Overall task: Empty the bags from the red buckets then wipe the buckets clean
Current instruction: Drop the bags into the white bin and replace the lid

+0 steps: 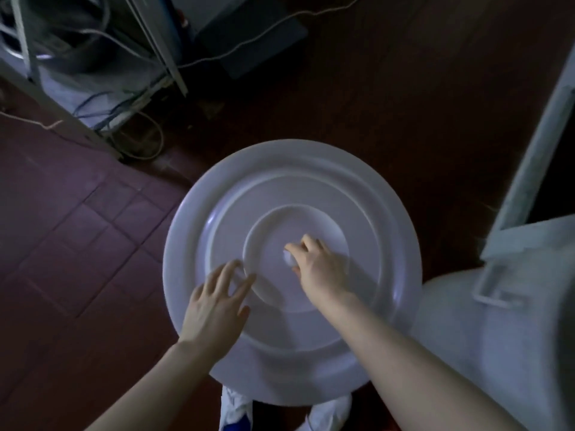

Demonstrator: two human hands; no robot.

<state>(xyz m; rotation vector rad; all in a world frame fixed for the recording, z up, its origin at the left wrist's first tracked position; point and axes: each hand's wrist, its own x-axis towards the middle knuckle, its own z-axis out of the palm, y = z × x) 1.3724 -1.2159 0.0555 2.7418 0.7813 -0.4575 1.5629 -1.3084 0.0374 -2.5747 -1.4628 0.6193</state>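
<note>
Dull red tiled floor (77,213), with a thin white cord (264,32) trailing across its far part over a dark rectangular mat (249,42). Upper left: a pale metal rack (169,57) holding tangled grey cables (77,42). Right: a bulky white fabric-covered mass (497,337) below a slanting white frame (535,150).

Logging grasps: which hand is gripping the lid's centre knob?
The right hand: its fingers pinch the small knob at the centre of the white lid. The left hand is open over the lid, fingers spread, holding nothing.

Dim room, bluish cast, faint sheen on the white lid (311,169), soft blur throughout, wide-angle bending at edges
</note>
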